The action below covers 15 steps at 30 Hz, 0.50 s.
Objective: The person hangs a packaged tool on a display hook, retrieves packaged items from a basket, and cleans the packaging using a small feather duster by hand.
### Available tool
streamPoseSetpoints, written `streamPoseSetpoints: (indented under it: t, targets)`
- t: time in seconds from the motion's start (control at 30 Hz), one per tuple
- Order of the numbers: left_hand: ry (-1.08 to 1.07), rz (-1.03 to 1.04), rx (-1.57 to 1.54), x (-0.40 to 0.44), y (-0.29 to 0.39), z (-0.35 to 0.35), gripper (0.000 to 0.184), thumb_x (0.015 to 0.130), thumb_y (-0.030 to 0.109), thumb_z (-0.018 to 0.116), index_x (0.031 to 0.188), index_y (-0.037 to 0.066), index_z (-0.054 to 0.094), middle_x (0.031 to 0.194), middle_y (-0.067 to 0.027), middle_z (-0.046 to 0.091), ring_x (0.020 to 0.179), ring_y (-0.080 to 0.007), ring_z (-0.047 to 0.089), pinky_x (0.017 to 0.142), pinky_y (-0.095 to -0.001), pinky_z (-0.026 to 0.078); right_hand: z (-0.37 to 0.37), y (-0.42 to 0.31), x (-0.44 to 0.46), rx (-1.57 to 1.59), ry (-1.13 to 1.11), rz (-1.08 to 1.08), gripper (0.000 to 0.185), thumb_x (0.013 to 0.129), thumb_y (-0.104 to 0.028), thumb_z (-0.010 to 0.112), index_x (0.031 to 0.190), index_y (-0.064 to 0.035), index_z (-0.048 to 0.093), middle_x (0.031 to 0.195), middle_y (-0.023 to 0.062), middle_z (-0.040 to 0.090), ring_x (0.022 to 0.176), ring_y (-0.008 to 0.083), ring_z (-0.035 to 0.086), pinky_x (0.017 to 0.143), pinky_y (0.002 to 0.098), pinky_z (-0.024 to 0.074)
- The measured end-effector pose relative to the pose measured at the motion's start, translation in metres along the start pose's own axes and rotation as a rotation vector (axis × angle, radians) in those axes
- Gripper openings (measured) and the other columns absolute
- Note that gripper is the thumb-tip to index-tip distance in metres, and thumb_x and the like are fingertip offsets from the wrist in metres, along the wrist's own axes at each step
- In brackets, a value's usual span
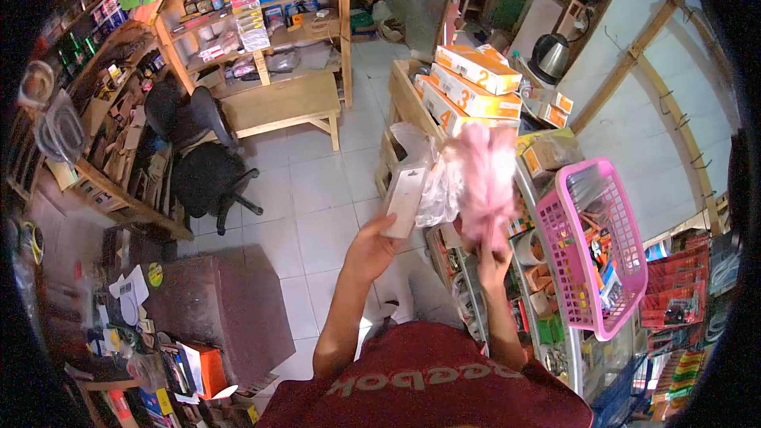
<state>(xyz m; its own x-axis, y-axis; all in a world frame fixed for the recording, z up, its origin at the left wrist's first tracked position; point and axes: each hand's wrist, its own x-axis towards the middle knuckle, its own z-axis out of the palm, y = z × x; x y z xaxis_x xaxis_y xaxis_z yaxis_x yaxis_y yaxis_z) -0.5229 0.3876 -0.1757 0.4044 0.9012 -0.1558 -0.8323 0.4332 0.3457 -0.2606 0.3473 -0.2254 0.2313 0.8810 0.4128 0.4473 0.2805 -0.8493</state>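
Note:
My left hand (pixel 372 249) is closed around the lower end of a slim white box (pixel 407 200), which stands tilted and has a hanging slot near its top. In my right hand (pixel 494 264) is the bunched lower end of a pink cloth (pixel 487 178); the cloth is smeared by motion. Between the two lies a crumpled clear plastic bag (pixel 437 196), and I cannot tell whether either hand touches it. Just behind the cloth, orange and white numbered boxes (pixel 478 71) are stacked.
To my right a pink basket (pixel 564 269) holds loose small goods. An electric kettle (pixel 548 57) stands farther back. A wooden bench (pixel 281 105), a black swivel chair (pixel 208 178) and a dark brown cabinet (pixel 214 309) are on the left. Stocked shelves (pixel 345 40) line the back.

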Motion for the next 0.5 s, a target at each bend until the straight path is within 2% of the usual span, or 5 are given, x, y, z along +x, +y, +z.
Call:
streamPoseSetpoints:
  t: [0.07,0.27,0.4,0.47,0.5]
  targets:
    - [-0.177,0.047,-0.124,-0.001,-0.003,-0.02,0.04,0.083,0.007,0.057,0.12,-0.004,0.045,0.12,-0.0155,0.052,0.107,-0.0245,0.055,0.095,-0.0363,0.044,-0.007,-0.032,-0.001,-0.112,-0.19,-0.338,0.03,0.074,0.0,0.057,0.103,0.0035,0.061,0.085,0.0175,0.065,0.079,0.0297,0.062,0.082,0.0373,0.0454]
    - [0.118,0.016,-0.137,-0.012,0.006,0.011,0.038,0.081,0.0,0.054,0.118,-0.003,0.045,0.117,-0.0151,0.053,0.11,-0.0302,0.052,0.095,-0.0394,0.046,0.011,0.043,-0.019,-0.01,0.085,0.012,0.028,0.074,-0.011,0.059,0.098,0.0023,0.062,0.087,0.0146,0.059,0.086,0.0249,0.054,0.078,0.037,0.0404]
    - [-0.11,0.035,-0.313,-0.011,0.005,-0.016,0.037,0.081,-0.002,0.053,0.117,-0.003,0.044,0.116,-0.0159,0.052,0.11,-0.033,0.052,0.095,-0.0433,0.046,0.012,-0.038,-0.014,-0.269,-0.226,-0.526,0.024,0.074,-0.012,0.059,0.093,0.003,0.062,0.073,0.0096,0.057,0.062,0.019,0.051,0.06,0.0283,0.0422]
    - [0.036,0.11,-0.237,-0.01,0.005,-0.004,0.037,0.081,-0.002,0.052,0.117,-0.002,0.044,0.116,-0.0157,0.053,0.11,-0.0319,0.052,0.094,-0.0443,0.046,0.029,-0.003,-0.023,-0.151,-0.041,-0.016,0.027,0.071,-0.009,0.058,0.094,0.0036,0.061,0.075,0.0126,0.059,0.066,0.0225,0.055,0.064,0.031,0.0451]
    - [0.107,0.15,-0.2,-0.01,0.007,0.005,0.037,0.081,-0.002,0.052,0.117,-0.002,0.045,0.115,-0.0156,0.053,0.11,-0.0313,0.052,0.094,-0.0447,0.046,0.03,0.004,-0.025,-0.058,-0.06,-0.038,0.03,0.069,-0.004,0.057,0.097,0.0029,0.061,0.082,0.0138,0.061,0.071,0.025,0.058,0.067,0.0319,0.046]
